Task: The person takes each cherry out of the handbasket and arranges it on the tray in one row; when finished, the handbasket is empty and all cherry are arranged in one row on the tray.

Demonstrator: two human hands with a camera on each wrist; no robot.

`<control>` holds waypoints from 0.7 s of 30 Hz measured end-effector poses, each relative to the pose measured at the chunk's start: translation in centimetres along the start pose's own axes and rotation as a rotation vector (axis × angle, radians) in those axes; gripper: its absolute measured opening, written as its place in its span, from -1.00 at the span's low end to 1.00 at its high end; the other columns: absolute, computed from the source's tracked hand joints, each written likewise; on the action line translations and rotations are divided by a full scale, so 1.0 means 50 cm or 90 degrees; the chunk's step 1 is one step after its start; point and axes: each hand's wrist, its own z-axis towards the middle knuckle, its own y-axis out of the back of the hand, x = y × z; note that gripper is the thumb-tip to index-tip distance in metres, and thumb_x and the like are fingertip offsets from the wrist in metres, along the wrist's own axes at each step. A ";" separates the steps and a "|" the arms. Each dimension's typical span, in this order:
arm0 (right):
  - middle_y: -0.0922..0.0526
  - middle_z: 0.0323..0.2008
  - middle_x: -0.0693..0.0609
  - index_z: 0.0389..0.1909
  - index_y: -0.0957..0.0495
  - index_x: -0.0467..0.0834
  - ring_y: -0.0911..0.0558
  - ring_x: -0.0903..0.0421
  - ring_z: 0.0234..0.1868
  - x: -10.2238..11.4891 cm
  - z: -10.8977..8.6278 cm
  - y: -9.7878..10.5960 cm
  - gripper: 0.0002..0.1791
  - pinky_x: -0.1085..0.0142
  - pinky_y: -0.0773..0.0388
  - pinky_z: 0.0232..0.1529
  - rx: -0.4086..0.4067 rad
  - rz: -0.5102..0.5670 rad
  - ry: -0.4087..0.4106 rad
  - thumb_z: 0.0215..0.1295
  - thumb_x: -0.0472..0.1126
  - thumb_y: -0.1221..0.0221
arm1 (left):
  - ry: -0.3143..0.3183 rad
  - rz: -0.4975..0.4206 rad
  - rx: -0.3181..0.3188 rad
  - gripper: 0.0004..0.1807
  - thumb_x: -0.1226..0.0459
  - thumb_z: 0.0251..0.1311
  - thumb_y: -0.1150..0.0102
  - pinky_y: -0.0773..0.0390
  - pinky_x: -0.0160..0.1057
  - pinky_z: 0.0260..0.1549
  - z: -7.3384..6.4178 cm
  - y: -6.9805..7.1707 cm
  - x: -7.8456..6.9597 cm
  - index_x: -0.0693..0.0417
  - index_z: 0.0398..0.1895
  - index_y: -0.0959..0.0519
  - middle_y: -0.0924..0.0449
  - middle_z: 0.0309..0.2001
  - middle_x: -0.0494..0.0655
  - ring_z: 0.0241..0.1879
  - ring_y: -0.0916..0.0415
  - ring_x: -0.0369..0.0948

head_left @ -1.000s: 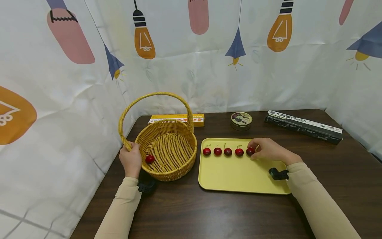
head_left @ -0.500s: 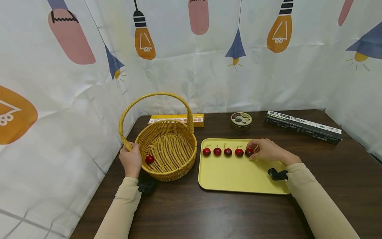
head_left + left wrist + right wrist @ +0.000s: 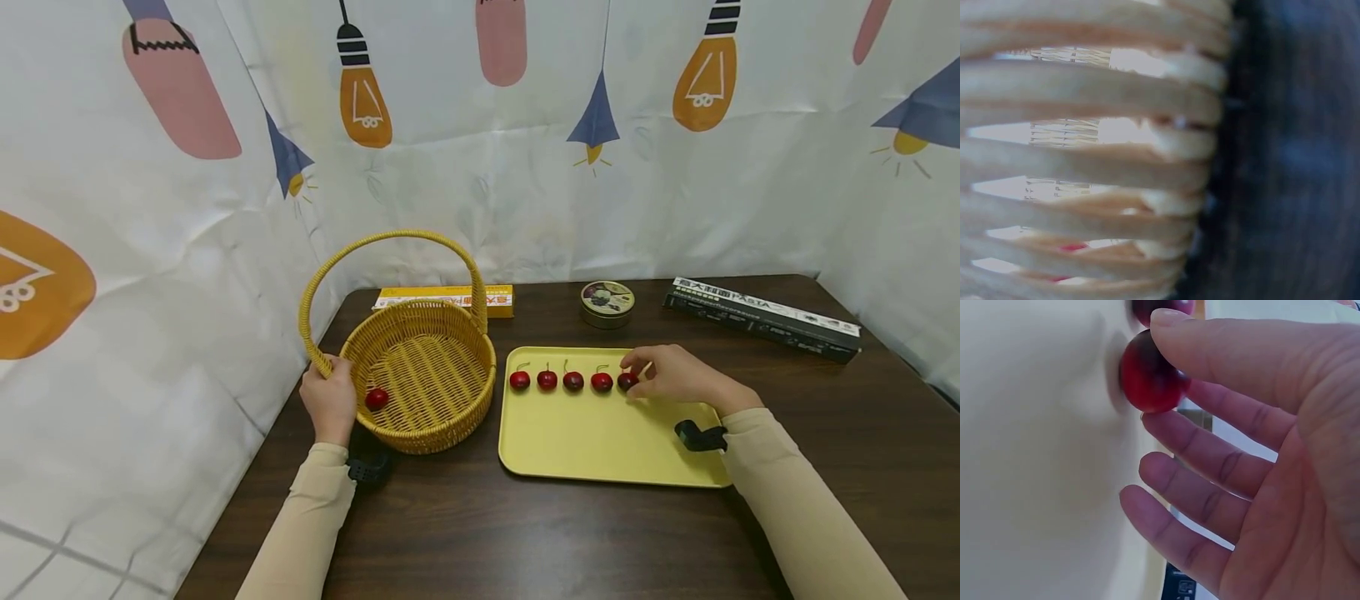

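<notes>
My left hand (image 3: 330, 400) grips the left side of the yellow woven basket (image 3: 442, 437), where its tall handle meets the rim. One red cherry (image 3: 377, 399) lies inside, at the left of the basket floor. My right hand (image 3: 675, 379) is over the yellow tray (image 3: 592, 450), with thumb and fingers pinching the dark red cherry (image 3: 1150, 375) at the right end of a row. The right wrist view shows that cherry close against the tray, its other fingers spread behind. Several stemmed cherries (image 3: 573, 381) line the tray's far side. In the left wrist view, blurred basket weave (image 3: 1085, 94) hides most of the inside.
Behind the basket lies a yellow pasta box (image 3: 498, 302). A round tin (image 3: 607, 304) stands beyond the tray, and a long black pasta box (image 3: 765, 321) lies at the back right. A patterned white curtain (image 3: 525, 208) closes off the table's far side.
My right hand and the pinched cherry have shifted very slightly left, toward the neighbouring cherry. The left hand and the basket stay in place.
</notes>
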 end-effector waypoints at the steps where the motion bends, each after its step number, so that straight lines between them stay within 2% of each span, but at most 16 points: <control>1: -0.65 -0.09 -0.04 0.09 -0.54 -0.19 -0.64 -0.03 -0.11 0.000 0.000 0.002 -0.46 0.05 -0.56 -0.09 0.001 -0.004 -0.005 0.12 -0.04 -0.39 | 0.000 0.000 0.000 -0.73 0.27 0.27 0.00 -0.20 -0.24 -0.69 0.000 0.000 0.000 0.08 -0.61 -0.34 -0.13 -0.76 -0.18 -0.76 -0.06 -0.21; 6: -0.66 -0.11 -0.05 0.09 -0.55 -0.19 -0.64 -0.03 -0.14 0.001 -0.007 0.015 -0.49 0.03 -0.55 -0.10 -0.011 -0.025 0.002 0.17 -0.02 -0.35 | -0.001 0.002 0.000 -0.72 0.27 0.27 0.00 -0.20 -0.24 -0.69 0.001 0.001 -0.001 0.08 -0.62 -0.33 -0.12 -0.76 -0.18 -0.76 -0.06 -0.21; 13: -0.66 -0.17 -0.01 0.07 -0.58 -0.21 -0.60 0.05 -0.22 0.014 -0.010 0.024 -0.62 0.15 -0.54 -0.21 -0.071 -0.037 0.011 0.30 -0.11 -0.23 | 0.005 0.002 0.000 -0.71 0.28 0.29 0.00 -0.19 -0.24 -0.70 0.003 0.002 -0.003 0.08 -0.62 -0.33 -0.11 -0.76 -0.17 -0.76 -0.05 -0.21; 18: -0.67 -0.18 0.01 0.05 -0.59 -0.20 -0.61 0.08 -0.25 0.057 -0.013 0.024 -0.67 0.15 -0.55 -0.22 -0.095 -0.019 0.028 0.33 -0.15 -0.21 | 0.002 0.001 -0.002 -0.71 0.28 0.28 0.02 -0.18 -0.25 -0.71 0.001 0.001 -0.004 0.08 -0.63 -0.32 -0.10 -0.77 -0.18 -0.77 -0.04 -0.23; 21: -0.67 -0.18 0.01 0.05 -0.59 -0.15 -0.63 0.09 -0.29 0.098 -0.015 0.020 -0.68 0.20 -0.56 -0.29 -0.083 0.021 0.055 0.34 -0.12 -0.21 | 0.004 -0.003 -0.002 -0.71 0.27 0.29 0.03 -0.17 -0.25 -0.72 -0.001 0.001 -0.004 0.08 -0.63 -0.32 -0.09 -0.77 -0.18 -0.77 -0.04 -0.23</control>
